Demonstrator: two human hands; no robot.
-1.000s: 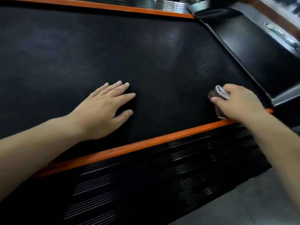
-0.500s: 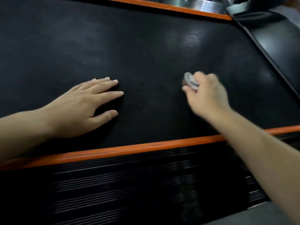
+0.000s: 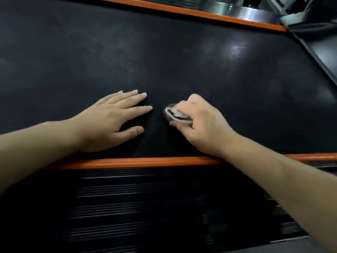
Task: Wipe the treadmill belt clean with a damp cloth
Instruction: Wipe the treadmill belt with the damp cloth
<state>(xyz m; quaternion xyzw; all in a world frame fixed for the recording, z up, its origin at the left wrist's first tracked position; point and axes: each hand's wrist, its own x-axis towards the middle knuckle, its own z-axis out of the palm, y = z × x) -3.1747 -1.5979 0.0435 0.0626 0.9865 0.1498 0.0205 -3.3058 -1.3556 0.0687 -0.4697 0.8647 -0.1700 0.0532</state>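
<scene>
**Head view**

1. Treadmill belt (image 3: 182, 61): black, fine-textured, fills upper 2/3 of frame. Pale sheen patch upper R; faint dull smudges across centre & L.
2. Left hand (image 3: 109, 123): flat on belt, palm down, fingers straight & slightly spread, thumb out to the side. Holds nothing. Forearm enters from L edge.
3. Right hand (image 3: 202, 125): on belt just R of left hand, a narrow gap btwn them. Fingers curled round the cloth and clamped on it. Hand slightly blurred. Forearm enters from lower R, crossing the near strip.
4. Cloth (image 3: 176, 115): small bunched wad, white/grey w/ dark folds. Mostly hidden inside right hand; one end pokes out toward left hand. Lies against belt, approx centre frame, nr left hand's fingertips. Damp or dry: can't tell.
5. Near orange strip (image 3: 138, 162): runs L–R along belt's near edge, just below both hands.
6. Far orange strip (image 3: 182, 11): along belt's far edge, top of frame.
7. Side rail (image 3: 164, 207): black, ribbed w/ thin pale lines, below near orange strip; blurred.
8. Black panel (image 3: 324, 50): smooth, top R, beside belt's R end.
9. Metal parts (image 3: 237, 8): shiny, beyond far orange strip; too blurred to ID.
</scene>
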